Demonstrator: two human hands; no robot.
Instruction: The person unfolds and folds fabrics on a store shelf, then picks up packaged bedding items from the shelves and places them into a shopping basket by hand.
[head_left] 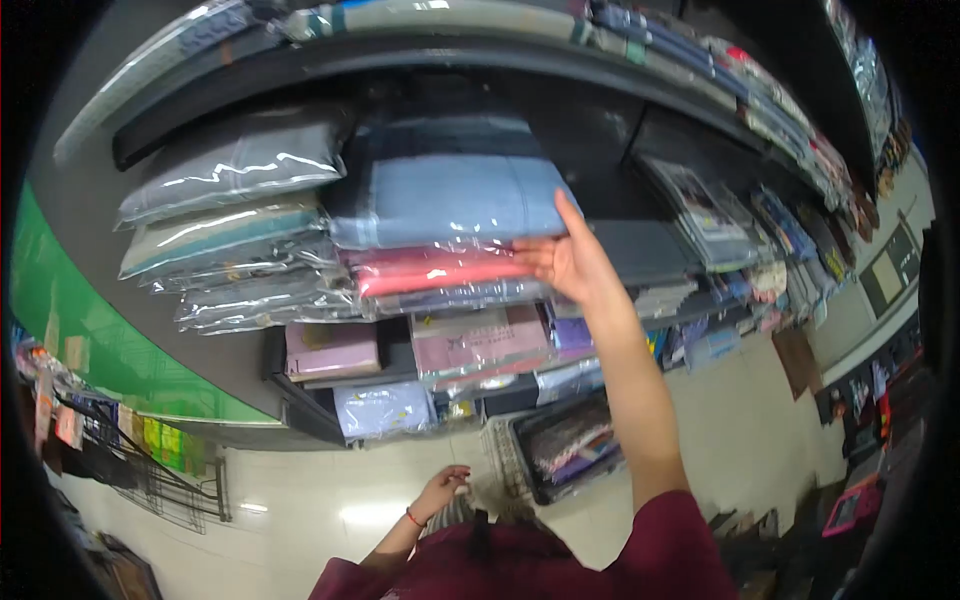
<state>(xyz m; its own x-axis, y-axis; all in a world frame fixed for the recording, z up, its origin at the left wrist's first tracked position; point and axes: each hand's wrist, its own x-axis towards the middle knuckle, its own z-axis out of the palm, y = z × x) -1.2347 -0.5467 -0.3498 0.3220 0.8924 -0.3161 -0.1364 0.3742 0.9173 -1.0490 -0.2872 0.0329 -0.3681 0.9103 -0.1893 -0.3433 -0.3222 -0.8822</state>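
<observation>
My right hand (568, 262) is at the right end of a stack on the shelf. Its thumb lies against the edge of a light blue folded cloth in clear plastic (460, 195), and its fingers curl under that edge. Directly below the blue package is a pink folded cloth in plastic (440, 275), close to my fingertips. My left hand (440, 494), with a red band at the wrist, hangs low in front of my body. Its fingers are loosely bent and slightly apart, and nothing shows in them.
Grey and striped packages (230, 170) are piled left of the blue one. Further right on the shelf lie flat packs (700, 215). Lower down are pink packages (480, 345) and a dark floor bin (570, 445). A green panel (110, 340) stands at left.
</observation>
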